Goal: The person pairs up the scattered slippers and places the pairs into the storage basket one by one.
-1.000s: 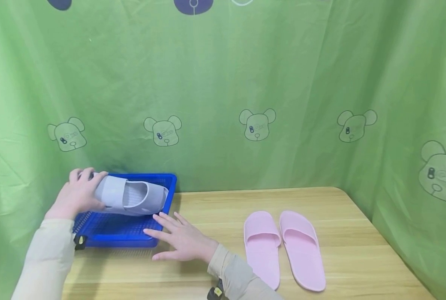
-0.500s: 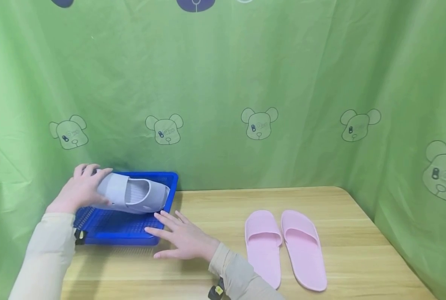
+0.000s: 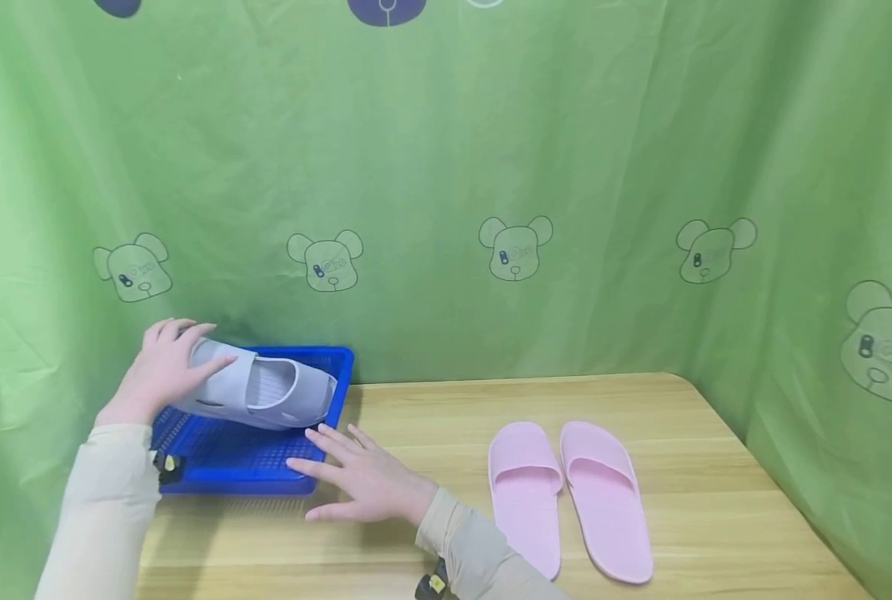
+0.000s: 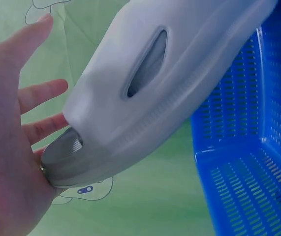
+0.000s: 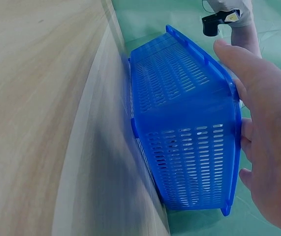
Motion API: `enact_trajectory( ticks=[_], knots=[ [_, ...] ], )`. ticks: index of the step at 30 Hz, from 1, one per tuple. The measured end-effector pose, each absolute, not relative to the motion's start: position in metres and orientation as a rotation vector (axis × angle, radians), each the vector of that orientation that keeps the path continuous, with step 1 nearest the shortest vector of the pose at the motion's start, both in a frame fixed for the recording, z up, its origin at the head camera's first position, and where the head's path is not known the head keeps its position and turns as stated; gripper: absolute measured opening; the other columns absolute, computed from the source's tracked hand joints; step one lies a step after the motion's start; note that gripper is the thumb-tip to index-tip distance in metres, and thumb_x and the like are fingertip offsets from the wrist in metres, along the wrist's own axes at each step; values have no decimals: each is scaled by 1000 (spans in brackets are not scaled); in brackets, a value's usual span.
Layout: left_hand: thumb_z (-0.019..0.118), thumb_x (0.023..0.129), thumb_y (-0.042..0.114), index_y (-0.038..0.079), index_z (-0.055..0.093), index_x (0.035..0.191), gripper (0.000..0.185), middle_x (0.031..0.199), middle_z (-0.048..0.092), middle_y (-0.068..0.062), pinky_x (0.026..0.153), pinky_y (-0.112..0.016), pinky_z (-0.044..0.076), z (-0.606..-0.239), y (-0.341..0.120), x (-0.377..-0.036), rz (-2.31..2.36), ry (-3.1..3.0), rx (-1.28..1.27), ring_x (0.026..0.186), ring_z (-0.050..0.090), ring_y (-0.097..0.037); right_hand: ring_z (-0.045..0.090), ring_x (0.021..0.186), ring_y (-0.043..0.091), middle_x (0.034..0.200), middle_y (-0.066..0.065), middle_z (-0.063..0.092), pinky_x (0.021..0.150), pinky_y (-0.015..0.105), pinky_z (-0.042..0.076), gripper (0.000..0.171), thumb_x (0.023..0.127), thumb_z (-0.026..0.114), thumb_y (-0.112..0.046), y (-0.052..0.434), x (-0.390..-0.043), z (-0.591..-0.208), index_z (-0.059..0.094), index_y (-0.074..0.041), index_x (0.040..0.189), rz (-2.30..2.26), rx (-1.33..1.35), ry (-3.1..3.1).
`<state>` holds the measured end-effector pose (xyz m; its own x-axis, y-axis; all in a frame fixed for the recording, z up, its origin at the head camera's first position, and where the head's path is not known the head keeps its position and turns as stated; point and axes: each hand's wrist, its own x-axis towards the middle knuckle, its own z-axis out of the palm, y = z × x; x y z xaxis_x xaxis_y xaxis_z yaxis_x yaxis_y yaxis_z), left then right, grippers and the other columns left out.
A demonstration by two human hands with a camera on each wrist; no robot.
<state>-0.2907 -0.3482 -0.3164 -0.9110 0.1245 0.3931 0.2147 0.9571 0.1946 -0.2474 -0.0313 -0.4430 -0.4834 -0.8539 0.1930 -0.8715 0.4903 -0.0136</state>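
Observation:
A grey slipper (image 3: pixel 266 390) lies tilted over the blue perforated basket (image 3: pixel 251 482) at the table's back left. My left hand (image 3: pixel 162 368) grips its raised end, thumb on top and fingers behind. The lower end of the slipper sits by the basket's right rim. In the left wrist view the slipper (image 4: pixel 165 83) presses into my left hand (image 4: pixel 7 142) above the basket (image 4: pixel 258 162). My right hand (image 3: pixel 363 479) lies flat on the table, its straight fingers touching the basket's front right corner. The right wrist view shows my right hand (image 5: pixel 268 132) against the basket (image 5: pixel 184 118).
Two pink slippers (image 3: pixel 524 492) (image 3: pixel 607 496) lie side by side on the wooden table (image 3: pixel 431 417), right of my right hand. A green curtain with bear prints (image 3: pixel 513 250) closes in the back and both sides. The table's rounded right edge is near the curtain.
My left hand has lifted the slipper's held end slightly, so it tilts a little more. The right hand and basket have stayed put.

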Motion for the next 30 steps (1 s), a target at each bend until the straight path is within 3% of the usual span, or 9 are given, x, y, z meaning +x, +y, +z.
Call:
enact_trajectory(
  ticks=[8, 13, 22, 30],
  knots=[
    [55, 94, 50, -3, 50, 135, 67, 139, 40, -34, 105, -73, 21, -318, -350, -301, -485, -2626, -201, 131, 24, -57, 5, 154, 22, 166, 2, 5, 123, 51, 9, 73, 92, 36, -70, -30, -247, -442, 4, -46, 153, 150, 1493, -2572],
    [50, 97, 50, -2, 51, 133, 63, 143, 35, -34, 103, -73, 24, -319, -350, -304, -606, -2562, -101, 133, 23, -57, 7, 154, 23, 166, 2, 6, 123, 51, 10, 73, 92, 36, -70, -30, -246, -441, 4, -45, 153, 139, 1488, -2562],
    [46, 97, 54, -1, 50, 134, 67, 147, 25, -31, 97, -70, 30, -323, -349, -311, -699, -2489, 52, 131, 19, -49, 5, 154, 22, 166, 3, 6, 123, 49, 7, 73, 92, 37, -70, -30, -244, -441, 4, -45, 153, 144, 1490, -2568],
    [48, 95, 53, 5, 48, 140, 66, 148, 20, -21, 107, -65, 30, -324, -345, -315, -900, -2347, 248, 136, 16, -37, 1, 153, 20, 166, 2, 4, 123, 50, 8, 74, 92, 35, -71, -30, -245, -443, 2, -46, 152, 139, 1486, -2559]
  ],
)
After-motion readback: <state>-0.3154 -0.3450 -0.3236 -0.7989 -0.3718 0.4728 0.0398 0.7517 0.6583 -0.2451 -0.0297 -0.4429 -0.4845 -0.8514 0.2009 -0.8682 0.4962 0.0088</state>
